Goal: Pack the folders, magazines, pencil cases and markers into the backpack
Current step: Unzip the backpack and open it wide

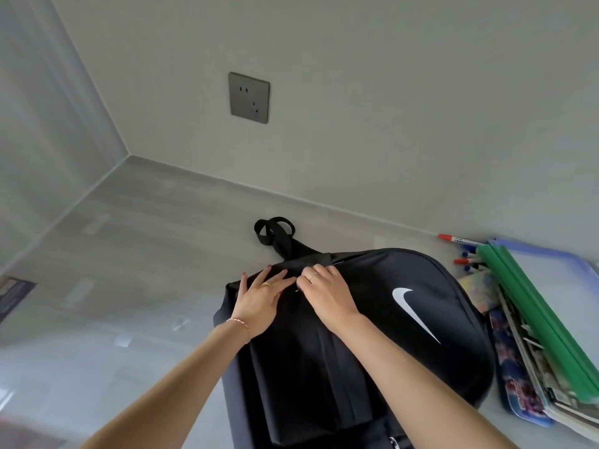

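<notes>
Two hands (291,298) on smooth black backpack (372,335)

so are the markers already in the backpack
No, the markers lie on the floor beside the folders, outside the backpack.

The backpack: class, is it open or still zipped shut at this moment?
Shut, as far as shows: the backpack shows no gap or interior. Both hands, left hand and right hand, work at its top seam, pinching something too small to identify.
</notes>
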